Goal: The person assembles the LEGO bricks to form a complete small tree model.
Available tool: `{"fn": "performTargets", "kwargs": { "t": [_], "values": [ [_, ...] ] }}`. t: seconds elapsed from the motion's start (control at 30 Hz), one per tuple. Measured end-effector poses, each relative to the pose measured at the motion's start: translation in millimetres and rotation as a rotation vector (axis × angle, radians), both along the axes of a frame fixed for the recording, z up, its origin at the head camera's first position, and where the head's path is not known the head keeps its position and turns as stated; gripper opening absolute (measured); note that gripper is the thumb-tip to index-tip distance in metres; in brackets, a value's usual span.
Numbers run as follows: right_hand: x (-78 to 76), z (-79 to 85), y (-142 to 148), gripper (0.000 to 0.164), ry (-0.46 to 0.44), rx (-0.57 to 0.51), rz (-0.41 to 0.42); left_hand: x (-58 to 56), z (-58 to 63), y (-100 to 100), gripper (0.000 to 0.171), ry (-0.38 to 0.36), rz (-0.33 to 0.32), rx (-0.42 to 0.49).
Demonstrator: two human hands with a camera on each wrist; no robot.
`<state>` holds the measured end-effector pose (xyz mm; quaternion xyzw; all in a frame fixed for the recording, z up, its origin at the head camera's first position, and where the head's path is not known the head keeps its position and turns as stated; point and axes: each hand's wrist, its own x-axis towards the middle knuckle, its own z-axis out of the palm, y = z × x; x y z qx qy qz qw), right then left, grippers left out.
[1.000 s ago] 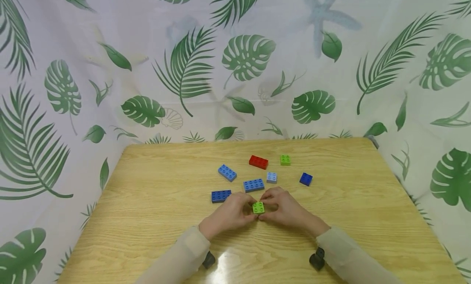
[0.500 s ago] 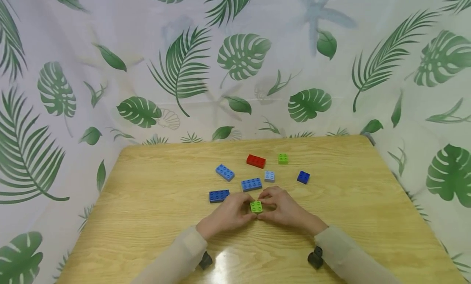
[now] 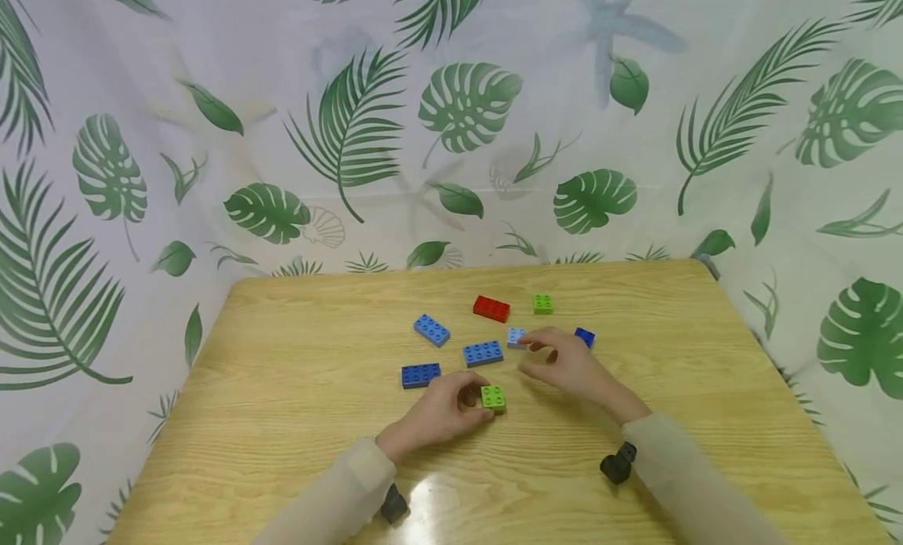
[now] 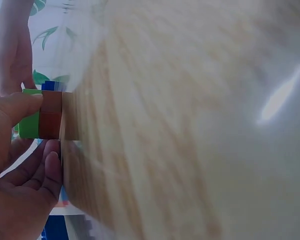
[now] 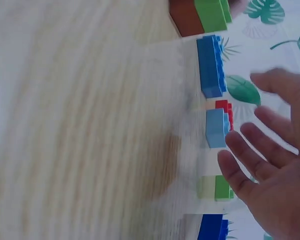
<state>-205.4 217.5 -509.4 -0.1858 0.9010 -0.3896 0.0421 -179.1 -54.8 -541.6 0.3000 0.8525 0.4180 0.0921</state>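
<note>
Green brick (image 3: 492, 396), atop brown brick (image 4: 51, 115); on the table (image 3: 282, 404), in front of the loose bricks (image 3: 483, 354).
I have the left hand (image 3: 439, 412) pinching the green one between thumb and fingers; right hand (image 3: 573, 368) released, fingers apart, just beside the pale blue brick (image 3: 514, 338), contact unclear to me. Handling, by my judgement: light, stiff, hardly fragile, smooth, perhaps slightly slippery. Best hold: opposite side walls, squarely.

lime-green brick (image 3: 493, 397), four studs up, looks pretty level | reddish-brown block (image 4: 51, 115) stacked right under it | little light-blue brick (image 3: 514, 337), also studs up, farther back and right of the green one
</note>
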Motion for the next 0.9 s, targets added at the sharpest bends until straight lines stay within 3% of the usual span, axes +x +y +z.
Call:
{"fn": "performTargets", "kwargs": {
  "t": [0.27,0.47,0.7,0.9],
  "values": [
    [-21.4,-12.1,-4,0.059,-0.064,-0.033,-0.108,-0.7,-2.2,0,0.04,-0.018,0.006,0.02],
    [-29.3,-24.8,-5,0.059,-0.125,-0.042,-0.176,-0.8,-4.2,0,0.042,-0.028,0.007,0.017],
    [-33.5,-32.1,-7,0.051,-0.095,-0.045,-0.177,0.1,-2.3,-1,0.042,-0.03,0.009,0.015],
    [-36.4,-34.9,-8,0.044,-0.038,0.019,-0.166,0.2,-1.8,-1,0.042,-0.026,0.013,0.014]
  ]
}}
